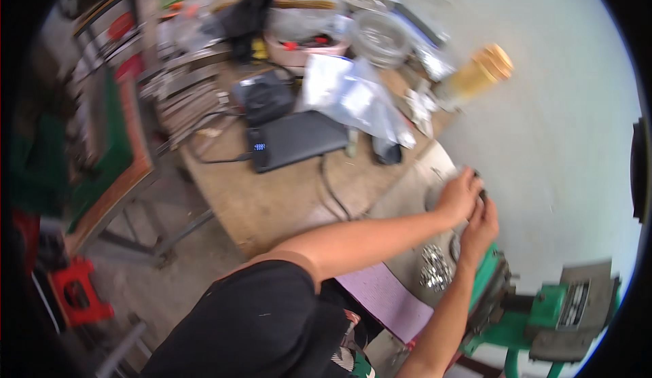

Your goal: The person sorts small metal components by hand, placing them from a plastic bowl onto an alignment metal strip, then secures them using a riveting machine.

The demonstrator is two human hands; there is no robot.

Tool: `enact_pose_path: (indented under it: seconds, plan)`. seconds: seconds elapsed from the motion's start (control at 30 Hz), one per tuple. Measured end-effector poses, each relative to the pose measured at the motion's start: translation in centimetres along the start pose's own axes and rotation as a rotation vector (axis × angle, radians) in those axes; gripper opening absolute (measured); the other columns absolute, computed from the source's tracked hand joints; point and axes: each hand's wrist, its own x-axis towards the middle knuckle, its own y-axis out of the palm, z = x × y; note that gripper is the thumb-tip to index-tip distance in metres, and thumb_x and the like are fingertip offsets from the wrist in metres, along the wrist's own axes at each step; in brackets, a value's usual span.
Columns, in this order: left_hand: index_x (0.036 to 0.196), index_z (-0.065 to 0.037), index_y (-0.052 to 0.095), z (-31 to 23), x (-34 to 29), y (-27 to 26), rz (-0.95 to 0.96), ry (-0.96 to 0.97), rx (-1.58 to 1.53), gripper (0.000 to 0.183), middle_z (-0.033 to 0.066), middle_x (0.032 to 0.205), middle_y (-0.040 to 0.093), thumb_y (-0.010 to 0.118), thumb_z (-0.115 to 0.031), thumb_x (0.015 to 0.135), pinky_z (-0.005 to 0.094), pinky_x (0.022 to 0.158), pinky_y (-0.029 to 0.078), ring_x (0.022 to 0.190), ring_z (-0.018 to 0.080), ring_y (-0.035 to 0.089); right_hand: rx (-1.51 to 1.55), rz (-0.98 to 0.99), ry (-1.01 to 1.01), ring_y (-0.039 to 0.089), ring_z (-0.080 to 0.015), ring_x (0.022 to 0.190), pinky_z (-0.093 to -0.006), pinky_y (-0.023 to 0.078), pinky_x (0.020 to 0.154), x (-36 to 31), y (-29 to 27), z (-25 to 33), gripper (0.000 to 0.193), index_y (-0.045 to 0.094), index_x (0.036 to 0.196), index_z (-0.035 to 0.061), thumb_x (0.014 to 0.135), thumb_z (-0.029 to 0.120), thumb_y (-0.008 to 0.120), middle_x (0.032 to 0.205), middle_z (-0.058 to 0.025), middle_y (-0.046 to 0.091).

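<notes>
My left hand [456,201] and my right hand [481,228] meet close to the pale wall, above the far end of the work surface. Their fingers close around a small dark piece [482,193], mostly covered and blurred, so its kind does not show. Below my left wrist lies a heap of small shiny metal parts [435,269]. A green machine [513,310] with a grey plate stands right of my right forearm. Between my arms, a purple sheet [386,298] lies close to my body.
On the wooden table [238,205] rest a black power bank [299,140] with cables, a clear plastic bag [370,106], round clear containers [380,38], a pink basin [282,50] and a yellow-capped bottle [475,76]. A red stool [80,293] stands on the floor at left.
</notes>
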Motion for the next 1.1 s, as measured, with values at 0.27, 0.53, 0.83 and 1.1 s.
enact_pose_path:
  seconds: [0.27, 0.53, 0.83, 1.1]
  plan:
    - [0.092, -0.004, 0.05, 0.1, 0.1, -0.4, 0.135, -0.152, -0.242, 0.024, 0.0093, 0.074, 0.057, 0.054, -0.026, 0.101, 0.0357, 0.056, 0.05, 0.065, 0.0178, 0.058, 0.241, 0.021, 0.255, 0.064, -0.0137, 0.073, -0.0311, 0.049, 0.068, 0.9, -0.7, -0.5, 0.022, 0.068, 0.109, -0.0045, 0.095, 0.011, 0.062, 0.081, -0.0162, 0.07]
    - [0.117, -0.005, 0.052, -1.7, 0.9, -2.9, 0.299, -0.274, -0.269, 0.026, 0.0084, 0.11, 0.059, 0.047, -0.029, 0.107, 0.0346, 0.078, 0.059, 0.093, 0.0218, 0.068, 0.553, 0.121, 0.377, 0.065, -0.0092, 0.077, -0.0254, 0.051, 0.07, 1.5, -1.2, -2.2, 0.023, 0.07, 0.108, -0.0066, 0.095, 0.01, 0.061, 0.085, -0.0072, 0.074]
    - [0.122, -0.002, 0.05, -3.0, 1.3, -3.9, 0.295, -0.287, -0.311, 0.033, 0.0157, 0.11, 0.063, 0.047, -0.031, 0.106, 0.0381, 0.084, 0.06, 0.103, 0.0273, 0.067, 0.545, 0.199, 0.483, 0.071, -0.0146, 0.09, -0.0273, 0.056, 0.073, 1.3, -2.6, -1.3, 0.026, 0.07, 0.115, -0.0023, 0.098, 0.014, 0.062, 0.095, -0.0063, 0.073]
    - [0.122, -0.002, 0.051, -3.0, 1.8, -4.5, 0.33, -0.347, -0.449, 0.035, 0.0148, 0.105, 0.064, 0.05, -0.033, 0.105, 0.04, 0.087, 0.058, 0.102, 0.0276, 0.067, 0.285, 0.105, 0.169, 0.052, -0.0102, 0.058, -0.0283, 0.044, 0.057, 0.5, -3.8, 1.4, 0.022, 0.071, 0.111, 0.0005, 0.094, 0.013, 0.064, 0.07, -0.0087, 0.067]
